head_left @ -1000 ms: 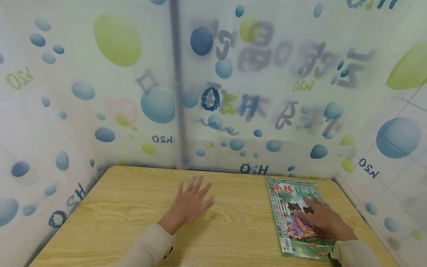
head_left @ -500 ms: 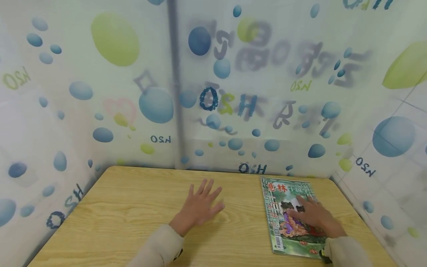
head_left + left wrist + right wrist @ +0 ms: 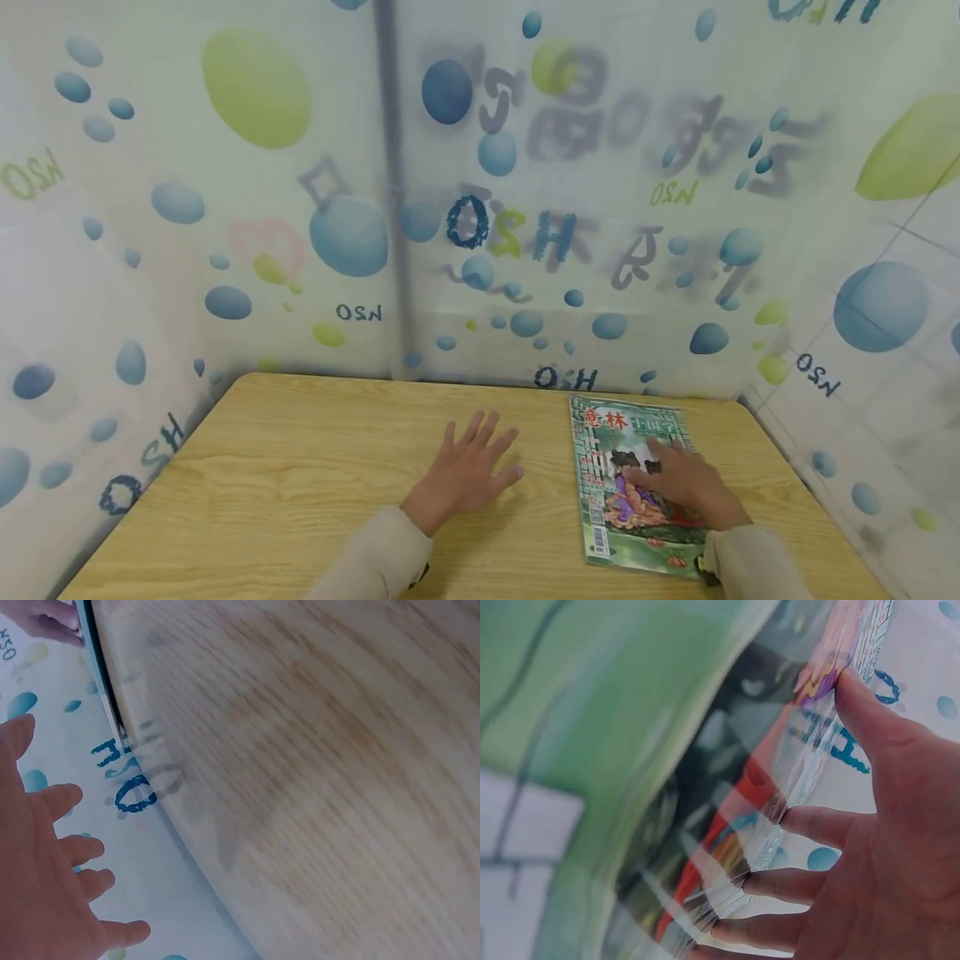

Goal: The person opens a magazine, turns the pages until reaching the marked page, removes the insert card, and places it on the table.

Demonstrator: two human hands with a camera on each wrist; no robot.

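A green illustrated magazine (image 3: 636, 510) lies face up on the right part of the wooden table (image 3: 300, 467). My right hand (image 3: 686, 483) rests on its cover, fingers spread and fairly straight. In the right wrist view, the fingertips of that hand (image 3: 907, 817) touch the glossy cover (image 3: 757, 780). To the left of the magazine, my left hand (image 3: 467, 477) is held over bare wood with fingers and thumb spread apart, nothing in it. Its palm (image 3: 45, 877) shows in the left wrist view, where the right hand (image 3: 45, 619) appears in the top corner by the magazine's edge.
Pale curtains (image 3: 330, 150) printed with blue and green drops and lettering surround the table at the back and both sides. A dark vertical pole (image 3: 393, 183) shows through the back curtain. The table's rounded back edge runs close along it.
The magazine has slid left across the table under my right hand. My left hand has moved right, closer to it, fingers still spread. The head view has shifted slightly.
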